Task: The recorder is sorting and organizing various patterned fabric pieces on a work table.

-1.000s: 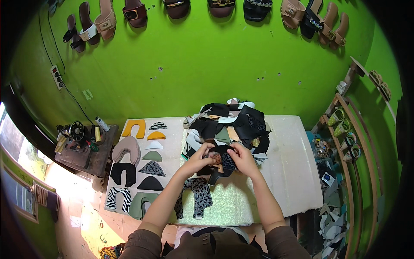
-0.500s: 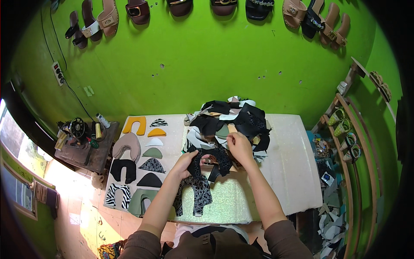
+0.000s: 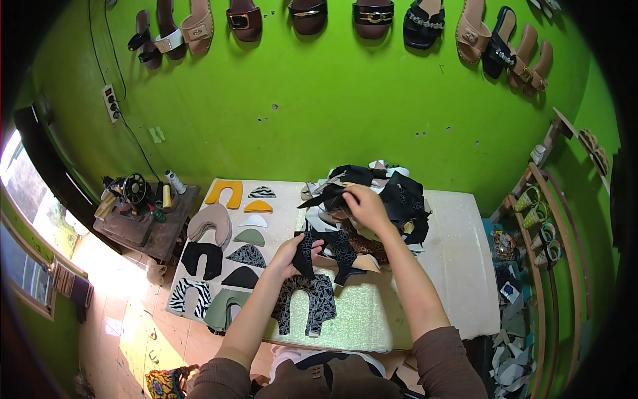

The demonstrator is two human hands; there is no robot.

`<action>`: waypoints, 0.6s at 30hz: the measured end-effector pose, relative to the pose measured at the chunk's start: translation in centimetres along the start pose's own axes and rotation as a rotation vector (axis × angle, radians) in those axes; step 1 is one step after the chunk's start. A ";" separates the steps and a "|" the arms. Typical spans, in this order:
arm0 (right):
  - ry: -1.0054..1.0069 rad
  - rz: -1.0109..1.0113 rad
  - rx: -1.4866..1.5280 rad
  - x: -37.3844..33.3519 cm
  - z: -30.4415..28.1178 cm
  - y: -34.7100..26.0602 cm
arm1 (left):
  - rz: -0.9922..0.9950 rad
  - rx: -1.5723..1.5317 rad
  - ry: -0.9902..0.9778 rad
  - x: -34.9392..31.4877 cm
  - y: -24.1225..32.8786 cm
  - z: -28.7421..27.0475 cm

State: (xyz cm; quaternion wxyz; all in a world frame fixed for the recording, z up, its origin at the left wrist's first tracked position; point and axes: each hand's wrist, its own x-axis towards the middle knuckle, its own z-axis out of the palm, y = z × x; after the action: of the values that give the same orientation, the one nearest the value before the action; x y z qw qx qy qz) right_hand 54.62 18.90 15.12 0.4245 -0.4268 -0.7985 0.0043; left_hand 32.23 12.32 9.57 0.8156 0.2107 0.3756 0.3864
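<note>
My left hand (image 3: 287, 257) is closed on a dark patterned fabric piece (image 3: 305, 257), thumb on top, at the pile's near left edge. Fingers pinched, my right hand (image 3: 367, 210) holds a pointed black fabric scrap (image 3: 327, 195) above the heap of mixed scraps (image 3: 403, 194). A black U-shaped piece with pale lines (image 3: 284, 304) lies flat below my left hand. Cut pieces are laid out at the table's left: an orange U shape (image 3: 224, 193), a beige one (image 3: 210, 225), a black one (image 3: 202, 259), a zebra-striped one (image 3: 190, 296) and several half-moons, including a green one (image 3: 250, 237).
The pale table (image 3: 458, 266) carries everything. A sewing machine (image 3: 133, 193) on a small wooden stand is to the left. On the right, a wooden rack (image 3: 555, 266) holds sandals, with scraps (image 3: 512, 359) heaped beneath. Sandals (image 3: 373, 20) hang along the green wall.
My right hand has lifted a black scrap up from the heap. My left hand stays on the patterned fabric at the heap's near edge. The whole view has shifted slightly.
</note>
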 end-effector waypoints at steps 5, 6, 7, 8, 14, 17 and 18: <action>-0.138 0.372 0.402 2.3 -5.8 -2.4 | 0.030 -0.045 -0.024 0.0 0.0 -0.4; -0.155 0.345 0.437 2.5 -6.5 -2.5 | 0.026 -0.084 -0.059 0.0 0.0 -0.3; -0.302 0.377 0.642 2.6 -6.9 -2.7 | 0.025 -0.125 -0.091 0.0 0.0 -0.2; -0.452 0.405 0.848 2.9 -7.5 -3.5 | 0.023 -0.125 -0.093 0.1 0.0 -0.2; -0.784 0.232 0.331 2.8 -9.1 -6.1 | 0.034 -0.106 -0.186 0.3 -0.5 1.2; -0.916 0.091 0.566 2.5 -8.0 -7.8 | 0.000 -0.029 -0.088 0.8 -1.3 0.6; -0.915 0.052 0.624 2.5 -7.5 -8.4 | 0.005 -0.031 -0.083 1.0 -1.5 -0.1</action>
State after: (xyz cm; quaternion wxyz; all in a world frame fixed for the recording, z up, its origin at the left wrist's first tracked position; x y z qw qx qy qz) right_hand 53.29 12.64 24.71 0.1403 -0.2547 -0.8515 0.4363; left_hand 33.28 12.14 8.09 0.8328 0.2147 0.3346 0.3851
